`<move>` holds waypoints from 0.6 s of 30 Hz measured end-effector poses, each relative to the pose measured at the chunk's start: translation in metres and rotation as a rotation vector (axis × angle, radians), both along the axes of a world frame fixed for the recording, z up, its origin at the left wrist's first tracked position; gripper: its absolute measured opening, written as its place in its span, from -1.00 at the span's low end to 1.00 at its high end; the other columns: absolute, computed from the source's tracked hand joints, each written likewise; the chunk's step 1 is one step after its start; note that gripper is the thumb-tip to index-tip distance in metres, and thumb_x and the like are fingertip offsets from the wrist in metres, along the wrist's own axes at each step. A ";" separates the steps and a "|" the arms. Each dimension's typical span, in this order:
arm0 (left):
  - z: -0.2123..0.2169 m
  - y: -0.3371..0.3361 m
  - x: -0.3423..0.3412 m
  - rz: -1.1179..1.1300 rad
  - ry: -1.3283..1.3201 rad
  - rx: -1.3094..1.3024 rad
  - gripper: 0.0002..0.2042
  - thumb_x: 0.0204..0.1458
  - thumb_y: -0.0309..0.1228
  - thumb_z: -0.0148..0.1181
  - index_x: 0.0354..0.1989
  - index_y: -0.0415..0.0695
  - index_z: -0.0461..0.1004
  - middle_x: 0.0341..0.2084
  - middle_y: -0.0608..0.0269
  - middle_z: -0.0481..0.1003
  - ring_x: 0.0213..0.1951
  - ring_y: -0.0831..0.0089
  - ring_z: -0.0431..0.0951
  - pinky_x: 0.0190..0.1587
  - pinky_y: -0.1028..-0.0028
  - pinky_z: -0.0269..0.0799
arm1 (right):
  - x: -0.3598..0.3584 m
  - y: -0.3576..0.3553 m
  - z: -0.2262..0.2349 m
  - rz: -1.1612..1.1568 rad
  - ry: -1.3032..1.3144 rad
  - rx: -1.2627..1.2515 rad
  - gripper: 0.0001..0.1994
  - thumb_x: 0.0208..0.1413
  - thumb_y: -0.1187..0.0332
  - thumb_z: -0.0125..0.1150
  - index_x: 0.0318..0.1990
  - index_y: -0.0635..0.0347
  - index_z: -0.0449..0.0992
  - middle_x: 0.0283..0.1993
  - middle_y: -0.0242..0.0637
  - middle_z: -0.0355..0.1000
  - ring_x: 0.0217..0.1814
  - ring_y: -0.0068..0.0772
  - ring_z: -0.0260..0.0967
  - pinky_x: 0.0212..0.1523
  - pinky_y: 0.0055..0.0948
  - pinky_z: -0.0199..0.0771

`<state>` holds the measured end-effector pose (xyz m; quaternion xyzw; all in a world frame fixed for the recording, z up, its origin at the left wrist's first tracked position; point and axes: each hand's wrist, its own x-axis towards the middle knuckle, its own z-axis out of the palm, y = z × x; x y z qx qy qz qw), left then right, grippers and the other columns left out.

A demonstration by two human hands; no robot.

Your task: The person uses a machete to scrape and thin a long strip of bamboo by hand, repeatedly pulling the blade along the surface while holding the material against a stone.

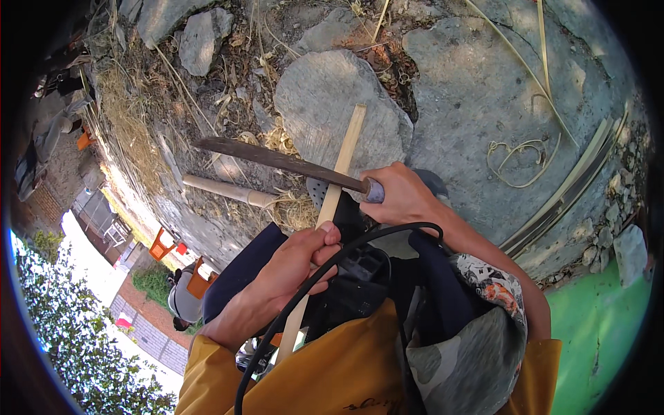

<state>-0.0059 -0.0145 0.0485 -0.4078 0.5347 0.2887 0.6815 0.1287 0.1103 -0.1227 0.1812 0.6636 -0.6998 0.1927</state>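
Observation:
My left hand [294,261] is closed around a pale, flat strip of bamboo or wood [351,138], thumb on top. The strip slants from my lap up over a rounded flat stone [332,86]. My right hand [401,196] is wrapped around the handle of a long machete [277,160] with a dark, worn blade and a metal collar. The blade points left and crosses the strip beyond my left hand. Whether its edge bites into the strip, I cannot tell.
A cut pole piece [232,191] lies left among curled shavings [294,211]. Long thin strips [570,187] are bundled at the right, near a green surface [588,339]. A black cable [360,238] arcs over my lap. Another person [183,294] is at far left.

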 end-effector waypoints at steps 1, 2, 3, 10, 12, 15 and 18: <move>-0.001 0.001 -0.001 -0.012 0.005 -0.010 -0.77 0.44 -0.19 -0.16 -0.33 0.11 0.28 -0.67 0.65 0.03 -0.70 0.76 0.02 -0.69 0.63 -0.17 | 0.002 -0.005 -0.009 -0.033 0.044 0.015 -0.70 -0.17 0.31 0.34 -0.26 0.29 0.61 -0.44 0.08 0.52 -0.36 0.23 0.50 -0.25 -0.11 0.53; -0.002 -0.001 0.000 -0.014 0.003 -0.008 -0.77 0.44 -0.19 -0.16 -0.33 0.11 0.28 -0.67 0.65 0.03 -0.70 0.76 0.02 -0.69 0.63 -0.17 | 0.003 -0.008 -0.013 -0.066 0.088 0.031 -0.70 -0.17 0.31 0.34 -0.25 0.29 0.62 -0.44 0.08 0.52 -0.36 0.23 0.51 -0.25 -0.11 0.53; -0.004 -0.006 0.000 -0.003 0.002 0.006 -0.76 0.44 -0.19 -0.16 -0.33 0.11 0.28 -0.67 0.64 0.03 -0.70 0.76 0.02 -0.69 0.63 -0.17 | 0.002 -0.006 -0.011 -0.066 0.086 0.033 -0.70 -0.17 0.31 0.34 -0.25 0.29 0.62 -0.44 0.08 0.52 -0.36 0.23 0.51 -0.25 -0.11 0.53; 0.005 0.016 -0.003 -0.049 0.024 -0.079 -0.75 0.46 -0.21 -0.19 -0.32 0.09 0.28 -0.67 0.62 0.04 -0.71 0.75 0.01 -0.70 0.62 -0.16 | -0.003 0.004 0.006 0.027 0.000 0.020 -0.67 -0.16 0.24 0.30 -0.23 0.22 0.67 -0.37 0.12 0.57 -0.25 0.24 0.55 -0.14 -0.04 0.59; 0.001 0.005 -0.003 -0.038 0.012 -0.038 -0.75 0.46 -0.21 -0.19 -0.32 0.09 0.28 -0.67 0.63 0.05 -0.70 0.76 0.01 -0.70 0.63 -0.16 | -0.003 0.004 0.000 0.012 0.024 0.068 -0.66 -0.15 0.24 0.30 -0.20 0.22 0.67 -0.36 0.13 0.57 -0.25 0.25 0.55 -0.13 -0.04 0.59; -0.001 0.003 -0.002 -0.024 0.005 0.004 -0.76 0.46 -0.22 -0.18 -0.32 0.10 0.29 -0.66 0.64 0.05 -0.70 0.76 0.02 -0.69 0.63 -0.16 | -0.003 0.001 -0.006 -0.034 -0.044 0.028 -0.65 -0.15 0.22 0.30 -0.19 0.21 0.67 -0.36 0.13 0.57 -0.24 0.26 0.55 -0.12 -0.06 0.59; 0.003 0.011 -0.004 -0.032 0.019 -0.018 -0.77 0.46 -0.22 -0.18 -0.31 0.10 0.29 -0.67 0.65 0.03 -0.70 0.77 0.00 -0.69 0.64 -0.17 | 0.001 -0.001 0.004 0.082 0.031 0.063 -0.66 -0.14 0.24 0.28 -0.21 0.23 0.67 -0.37 0.15 0.56 -0.26 0.28 0.54 -0.14 -0.05 0.58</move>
